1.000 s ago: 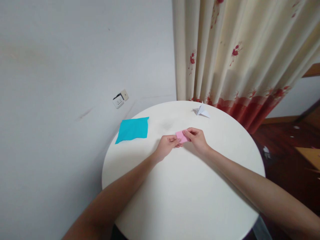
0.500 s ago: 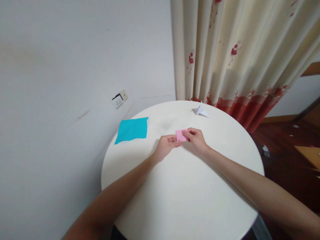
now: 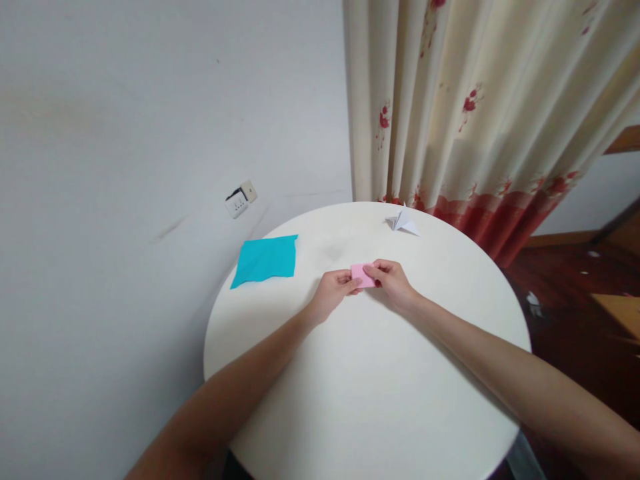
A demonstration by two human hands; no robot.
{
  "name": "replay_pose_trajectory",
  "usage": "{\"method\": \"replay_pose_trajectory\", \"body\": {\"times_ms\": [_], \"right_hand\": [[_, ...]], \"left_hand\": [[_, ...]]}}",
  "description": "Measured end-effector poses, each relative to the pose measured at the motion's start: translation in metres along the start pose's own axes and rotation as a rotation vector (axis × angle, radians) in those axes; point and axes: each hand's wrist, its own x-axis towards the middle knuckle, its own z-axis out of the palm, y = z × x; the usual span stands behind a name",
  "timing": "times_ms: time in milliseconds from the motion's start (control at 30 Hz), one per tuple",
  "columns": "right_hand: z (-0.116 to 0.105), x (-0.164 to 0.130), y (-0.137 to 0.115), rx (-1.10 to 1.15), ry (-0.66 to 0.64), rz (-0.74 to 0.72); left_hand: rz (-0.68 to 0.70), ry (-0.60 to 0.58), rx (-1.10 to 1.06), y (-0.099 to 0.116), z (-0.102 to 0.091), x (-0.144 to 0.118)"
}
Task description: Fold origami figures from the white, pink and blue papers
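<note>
Pulled a touch nearer the person's body than a moment ago, the right hand (image 3: 394, 279) has shifted slightly, and the small pink folded paper (image 3: 358, 271) has come down with it, while the left hand (image 3: 334, 290) stays almost where it was. That paper, a flat piece with a roughly square outline, sits between the two hands, over the far half of a round white table (image 3: 380, 387); whether it touches the tabletop is hard to tell. Gripping its left side, the left hand has its thumb on top near the lower corner and its other fingers partly hidden. From the opposite side, the right hand pinches the paper, thumb laid across the upper face and fingers curled at the right edge. Both forearms reach in from the near side. Beyond the right hand, near the far rim, stands a white folded paper shape (image 3: 404, 222) with pointed flaps. To the left, well apart from the hands, a bright blue sheet (image 3: 265, 259) lies at the table's edge. Farther out, a wall socket (image 3: 237, 204) is set in the pale wall (image 3: 125, 133), and a cream curtain (image 3: 460, 120) with red flowers hangs behind the table.
</note>
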Motion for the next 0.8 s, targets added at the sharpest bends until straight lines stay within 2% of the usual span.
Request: {"method": "replay_pose_trajectory", "body": {"times_ms": [133,500,700,800], "right_hand": [[0.003,-0.002,0.002,-0.060,-0.080,-0.026],[0.000,-0.001,0.002,-0.106,-0.122,-0.034],[0.001,0.002,0.009,-0.164,-0.151,-0.052],[0.001,0.003,0.011,-0.240,-0.152,-0.080]], "left_hand": [[-0.027,0.003,0.033,0.001,0.001,-0.001],[-0.010,-0.015,0.022,-0.002,-0.001,-0.001],[-0.019,0.097,0.049,-0.008,-0.004,0.004],[0.014,0.016,0.156,-0.007,-0.005,0.004]]}}
